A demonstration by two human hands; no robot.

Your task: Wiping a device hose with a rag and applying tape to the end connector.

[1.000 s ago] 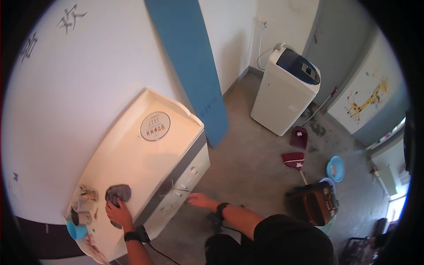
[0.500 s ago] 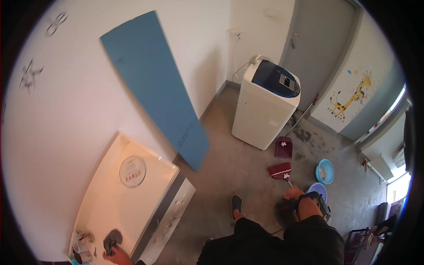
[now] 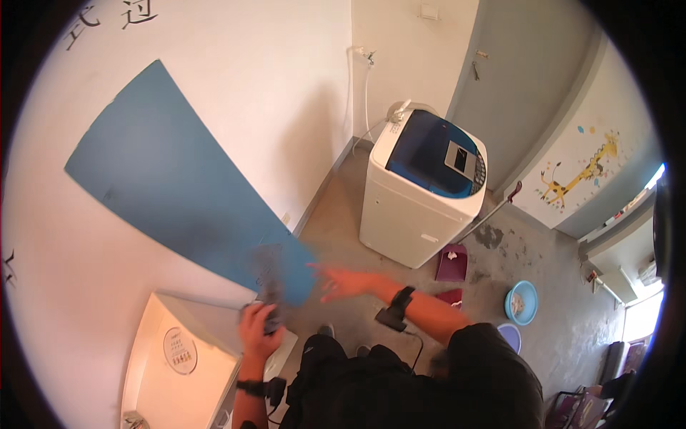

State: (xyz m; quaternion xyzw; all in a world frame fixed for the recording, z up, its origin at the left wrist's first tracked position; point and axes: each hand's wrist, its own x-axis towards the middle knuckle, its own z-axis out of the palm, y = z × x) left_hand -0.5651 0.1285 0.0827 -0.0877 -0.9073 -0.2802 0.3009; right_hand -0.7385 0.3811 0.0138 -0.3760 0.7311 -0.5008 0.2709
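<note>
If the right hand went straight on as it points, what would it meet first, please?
The right hand would probably meet the grey cloth in the left hand, though depth is unclear; the blue board might come first.

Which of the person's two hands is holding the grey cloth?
The left hand, the one nearer the cream cabinet, grips the blurred grey cloth; the right hand, its fingers outstretched, appears empty.

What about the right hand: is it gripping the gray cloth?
No, the left hand holds the gray cloth, while the right hand is open, with a visible gap between them.
</note>
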